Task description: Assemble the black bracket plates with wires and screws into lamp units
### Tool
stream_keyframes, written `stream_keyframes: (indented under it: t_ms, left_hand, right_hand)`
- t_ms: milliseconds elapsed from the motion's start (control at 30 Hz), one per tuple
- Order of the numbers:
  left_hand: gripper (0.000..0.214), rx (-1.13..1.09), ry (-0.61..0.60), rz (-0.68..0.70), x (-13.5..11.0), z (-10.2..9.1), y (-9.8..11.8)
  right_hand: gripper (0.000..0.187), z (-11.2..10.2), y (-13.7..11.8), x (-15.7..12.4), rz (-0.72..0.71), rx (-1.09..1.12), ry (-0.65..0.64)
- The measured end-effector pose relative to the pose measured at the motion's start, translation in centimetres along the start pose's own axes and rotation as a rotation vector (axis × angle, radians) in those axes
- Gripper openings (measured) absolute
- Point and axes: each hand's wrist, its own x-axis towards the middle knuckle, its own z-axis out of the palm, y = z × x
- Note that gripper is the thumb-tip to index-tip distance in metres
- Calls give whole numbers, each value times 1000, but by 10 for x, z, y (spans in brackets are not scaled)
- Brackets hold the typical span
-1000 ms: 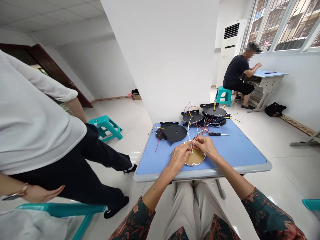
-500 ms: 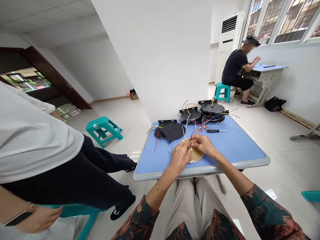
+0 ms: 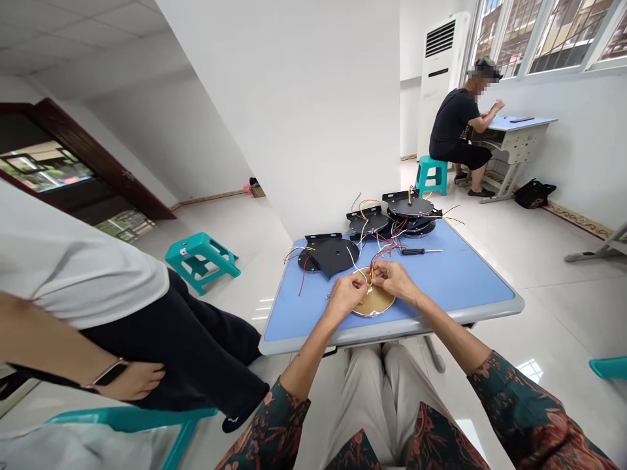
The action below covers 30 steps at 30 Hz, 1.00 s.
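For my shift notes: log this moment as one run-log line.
left hand: pinching coloured wires | right hand: also pinching them | beneath: round tan disc | nearby: screwdriver

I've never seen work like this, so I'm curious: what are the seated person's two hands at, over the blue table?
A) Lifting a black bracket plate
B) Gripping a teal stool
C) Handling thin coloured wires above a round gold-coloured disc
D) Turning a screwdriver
C. The left hand and right hand meet at thin coloured wires just above the round gold-coloured disc, while the screwdriver lies apart on the blue table.
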Motion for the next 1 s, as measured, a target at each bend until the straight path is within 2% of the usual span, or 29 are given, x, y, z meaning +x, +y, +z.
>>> stream_keyframes:
  t_ms: [100,200,367,600,833,1000]
  left_hand:
    - [13,3,-22,38,2,-1,0]
    - [12,-57,-35,17,1,-2,-2]
    - [11,-259,-14,4,-3,-1,-8]
    - [15,-334,7,22,-3,2,-12]
    - [15,-383,-122,-2,1,-1,-5]
    - [19,-416,-49,-12,3,3,-3]
  right_hand:
    - [19,0,-1,0,3,-10,7]
    - [18,0,-2,0,8,-21,11]
    - [10,0,-3,-3,2,-50,34]
    - [6,-2,-4,-6,-10,-83,43]
    - [6,-3,-4,-6,-16,-53,-1]
    - [6,-1,-2,-5,-2,-54,32]
